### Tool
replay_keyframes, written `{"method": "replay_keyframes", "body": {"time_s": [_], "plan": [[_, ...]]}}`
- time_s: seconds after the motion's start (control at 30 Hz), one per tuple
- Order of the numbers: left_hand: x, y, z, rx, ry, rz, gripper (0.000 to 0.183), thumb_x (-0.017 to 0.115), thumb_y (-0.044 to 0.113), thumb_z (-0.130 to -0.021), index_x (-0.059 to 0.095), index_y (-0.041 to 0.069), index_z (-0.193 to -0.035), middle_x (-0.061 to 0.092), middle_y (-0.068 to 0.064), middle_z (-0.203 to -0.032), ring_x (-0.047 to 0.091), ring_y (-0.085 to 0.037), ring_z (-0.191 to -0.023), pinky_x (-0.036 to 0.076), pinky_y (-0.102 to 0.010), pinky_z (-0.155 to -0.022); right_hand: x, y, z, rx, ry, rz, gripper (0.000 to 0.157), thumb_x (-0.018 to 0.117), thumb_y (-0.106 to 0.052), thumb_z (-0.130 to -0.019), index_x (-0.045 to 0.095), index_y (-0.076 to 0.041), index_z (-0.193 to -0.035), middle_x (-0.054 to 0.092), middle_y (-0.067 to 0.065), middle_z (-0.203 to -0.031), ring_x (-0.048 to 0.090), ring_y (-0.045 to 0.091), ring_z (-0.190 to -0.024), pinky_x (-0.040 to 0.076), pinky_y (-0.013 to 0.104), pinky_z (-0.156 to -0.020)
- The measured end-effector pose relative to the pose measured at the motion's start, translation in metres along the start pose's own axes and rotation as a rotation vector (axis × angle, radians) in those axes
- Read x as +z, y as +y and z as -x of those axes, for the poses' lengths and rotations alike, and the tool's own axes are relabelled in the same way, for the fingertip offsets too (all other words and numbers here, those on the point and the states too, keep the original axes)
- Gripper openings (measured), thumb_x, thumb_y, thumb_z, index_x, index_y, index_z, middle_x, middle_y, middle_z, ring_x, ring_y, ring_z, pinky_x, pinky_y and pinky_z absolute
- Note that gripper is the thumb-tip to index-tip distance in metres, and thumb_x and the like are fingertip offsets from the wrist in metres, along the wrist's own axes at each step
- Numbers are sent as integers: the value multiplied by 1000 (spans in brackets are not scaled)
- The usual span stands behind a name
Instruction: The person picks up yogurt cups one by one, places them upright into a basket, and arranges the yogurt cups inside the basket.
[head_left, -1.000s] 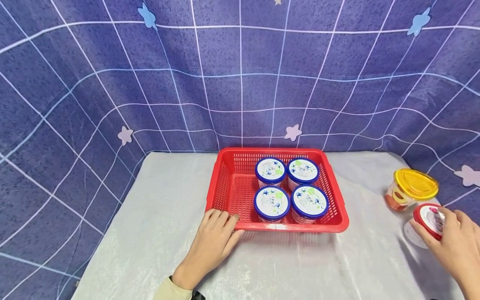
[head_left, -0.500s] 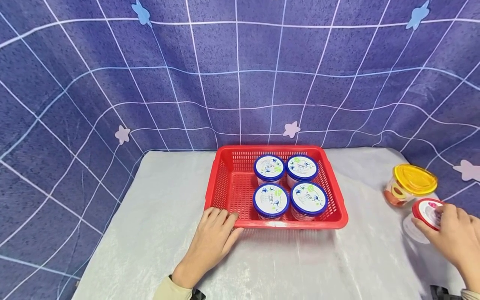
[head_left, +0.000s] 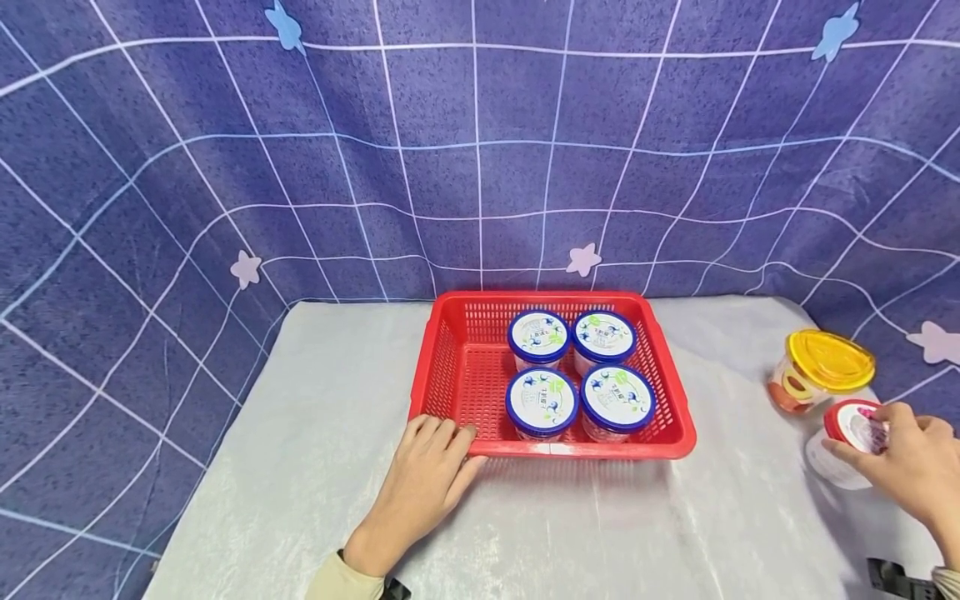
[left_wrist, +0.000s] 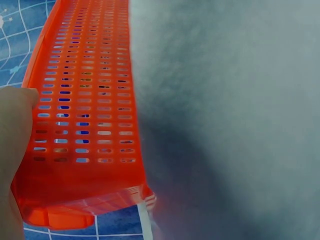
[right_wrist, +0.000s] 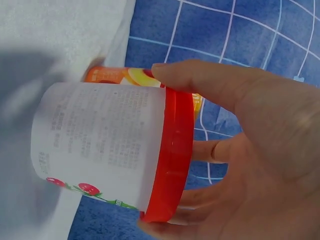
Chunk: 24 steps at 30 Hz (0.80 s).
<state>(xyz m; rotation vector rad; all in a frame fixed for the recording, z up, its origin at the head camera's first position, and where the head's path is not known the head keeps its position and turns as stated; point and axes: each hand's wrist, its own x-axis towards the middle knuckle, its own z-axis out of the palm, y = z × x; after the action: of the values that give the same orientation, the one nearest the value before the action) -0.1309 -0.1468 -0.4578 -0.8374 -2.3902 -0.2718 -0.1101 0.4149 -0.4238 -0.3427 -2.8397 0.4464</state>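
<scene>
My left hand grips the near left rim of a red plastic basket, fingers over the rim and thumb outside. In the left wrist view the slotted side of the basket stands beside the hand. Several blue-lidded cups stand upright in the basket's middle and right part. At the far right, my right hand holds a white cup by its red lid. The right wrist view shows this cup with printed text and strawberries, thumb and fingers around the lid.
A yellow-lidded cup with an orange-brown label stands just behind the red-lidded one. Grey-white cloth covers the table. A blue-purple grid-patterned curtain hangs along the back and left side.
The red-lidded cup has turned slightly in my right hand, showing more of its white side. My left hand keeps its grip on the basket. The head view has shifted a little.
</scene>
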Motion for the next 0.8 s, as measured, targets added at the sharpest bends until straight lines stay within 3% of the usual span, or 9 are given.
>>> {"method": "replay_keyframes", "body": {"time_s": [0.1, 0.33, 0.6, 0.8], "plan": [[-1, 0, 1, -3, -2, 1, 41, 41, 46, -104, 63, 11, -107, 53, 0, -86, 54, -23, -85, 38, -43, -94, 2, 0, 0, -19, 21, 2, 77, 82, -39, -75, 40, 15, -110, 36, 52, -105, 37, 67, -97, 31, 70, -77], [-1, -1, 1, -4, -7, 3, 40, 42, 46, -104, 63, 12, -108, 53, 0, -85, 53, -23, -86, 39, -43, -93, 7, 1, 6, -105, 188, -108, 82, 87, -42, -68, 46, 17, -107, 41, 50, -101, 37, 63, -99, 30, 68, -80], [-2, 0, 0, -5, -6, -3, 41, 40, 46, -104, 63, 11, -108, 53, 0, -84, 53, -23, -87, 39, -43, -93, 3, -10, 16, -101, 209, -184, 81, 83, -40, -75, 43, 20, -114, 33, 50, -113, 29, 63, -110, 25, 69, -86], [-2, 0, 0, -5, -8, -2, 40, 42, 45, -103, 62, 12, -108, 53, 0, -84, 52, -23, -86, 39, -43, -94, -1, -23, 21, -151, 278, -239, 84, 89, -39, -66, 48, 18, -111, 37, 48, -114, 32, 61, -110, 24, 67, -86]]}}
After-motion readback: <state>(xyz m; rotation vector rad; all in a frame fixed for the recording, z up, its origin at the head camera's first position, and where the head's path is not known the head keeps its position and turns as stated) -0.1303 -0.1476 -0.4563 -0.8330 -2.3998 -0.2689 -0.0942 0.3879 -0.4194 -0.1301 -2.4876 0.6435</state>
